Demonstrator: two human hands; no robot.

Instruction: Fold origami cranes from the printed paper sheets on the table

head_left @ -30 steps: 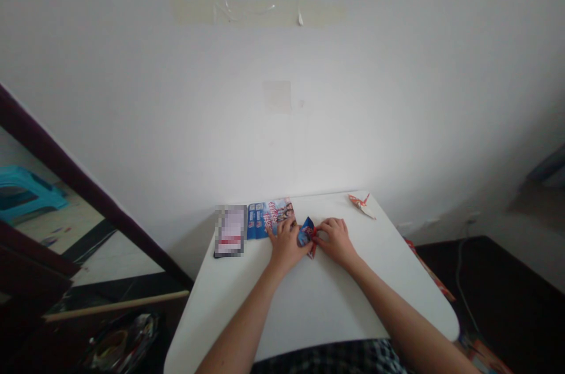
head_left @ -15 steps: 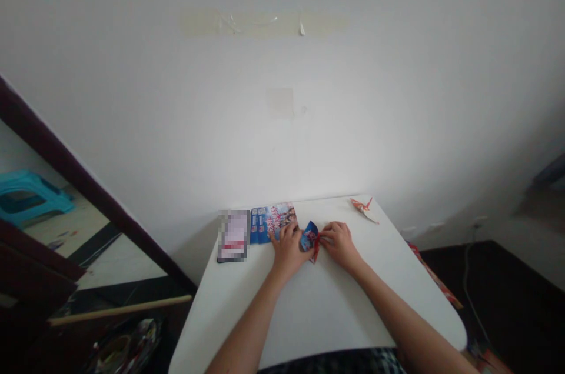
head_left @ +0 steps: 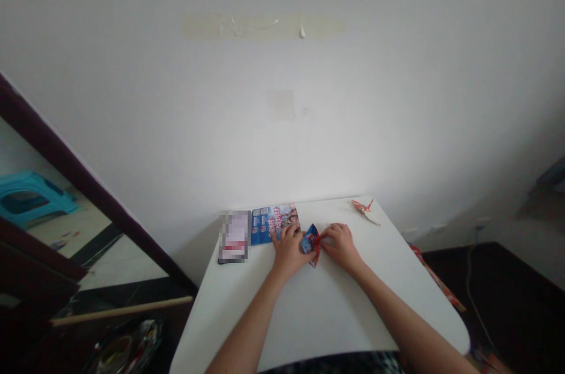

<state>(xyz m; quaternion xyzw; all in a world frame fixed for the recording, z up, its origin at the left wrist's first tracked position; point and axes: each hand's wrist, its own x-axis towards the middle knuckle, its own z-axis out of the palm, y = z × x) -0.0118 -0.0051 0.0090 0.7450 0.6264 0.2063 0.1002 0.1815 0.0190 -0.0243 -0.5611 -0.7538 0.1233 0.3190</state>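
Observation:
A small piece of folded paper [head_left: 311,240], blue with red parts, is between my two hands just above or on the white table [head_left: 326,315]. My left hand [head_left: 289,249] grips its left side, thumb at the lower edge, fingers bent. From the right, my right hand [head_left: 339,243] pinches the red edge between thumb and fingertips. Beyond my left fingers lies a blue printed leaflet [head_left: 263,227], partly covered by that hand. An orange and white folded paper crane [head_left: 364,209] rests near the table's back right corner.
A phone [head_left: 235,236], its screen blurred out, lies at the table's left edge. The white wall [head_left: 282,150] rises directly behind. To the left are a dark-framed mirror [head_left: 88,165] showing a blue stool, and a bin [head_left: 128,347] on the floor.
The folded paper has shifted its shape slightly, with its blue tip now narrower and more pointed. Both hands keep nearly the same place and grip.

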